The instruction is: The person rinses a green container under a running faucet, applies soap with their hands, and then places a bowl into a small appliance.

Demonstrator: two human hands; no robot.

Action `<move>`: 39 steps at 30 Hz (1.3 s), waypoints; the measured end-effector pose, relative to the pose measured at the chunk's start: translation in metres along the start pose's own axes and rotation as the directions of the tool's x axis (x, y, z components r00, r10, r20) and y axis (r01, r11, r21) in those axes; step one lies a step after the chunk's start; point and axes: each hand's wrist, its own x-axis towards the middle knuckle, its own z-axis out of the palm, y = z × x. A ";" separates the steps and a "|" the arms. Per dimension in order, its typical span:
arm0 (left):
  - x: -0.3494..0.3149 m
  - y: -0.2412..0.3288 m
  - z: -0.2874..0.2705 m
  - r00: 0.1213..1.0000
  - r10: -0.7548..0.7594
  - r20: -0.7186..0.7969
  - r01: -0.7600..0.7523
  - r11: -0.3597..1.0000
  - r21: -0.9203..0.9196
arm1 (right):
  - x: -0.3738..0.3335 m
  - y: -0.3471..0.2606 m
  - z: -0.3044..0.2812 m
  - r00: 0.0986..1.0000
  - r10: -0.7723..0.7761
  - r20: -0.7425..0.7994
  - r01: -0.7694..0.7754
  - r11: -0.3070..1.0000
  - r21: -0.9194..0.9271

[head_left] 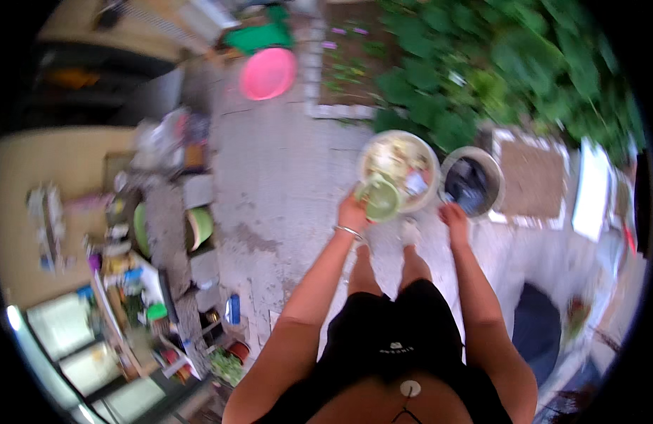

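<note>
My left hand (pixel 352 210), with a bracelet at the wrist, is closed on the rim of a light green bowl (pixel 383 201). The bowl is tilted and overlaps the near side of a round, pale tub (pixel 434 164) holding mixed light-coloured scraps. My right hand (pixel 453 216) is closed by the near rim of a bucket (pixel 497 169) to the right of the tub. Blur hides what its fingers hold, if anything. Crumpled black plastic (pixel 469 185) lies inside the bucket.
Broad-leaved plants (pixel 510 56) grow behind the tub and bucket. A white-edged square of soil (pixel 531 178) lies to the right. A pink basin (pixel 268 73) stands farther off on the paving (pixel 270 162). Cluttered shelves (pixel 156 283) line the left.
</note>
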 end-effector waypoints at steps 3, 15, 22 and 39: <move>-0.046 -0.004 -0.056 0.985 -0.001 -0.172 -0.014 0.996 -0.084 | -0.001 0.007 -0.032 0.980 0.197 -0.024 -0.199 0.968 -0.151; -0.287 -0.290 -0.305 0.622 -0.609 -0.493 -0.101 0.561 -0.821 | 0.009 -0.065 0.114 0.921 0.368 0.126 -0.232 0.780 -0.581; -0.382 -0.371 -0.405 0.446 -0.718 -0.535 -0.240 0.480 -0.844 | 0.096 -0.023 0.291 0.416 0.326 0.849 0.908 -0.210 -0.364; -0.307 -0.238 -0.482 0.806 -0.130 -0.578 -0.360 0.667 -0.652 | -0.251 -0.058 0.615 0.208 0.420 0.883 0.468 0.750 -0.467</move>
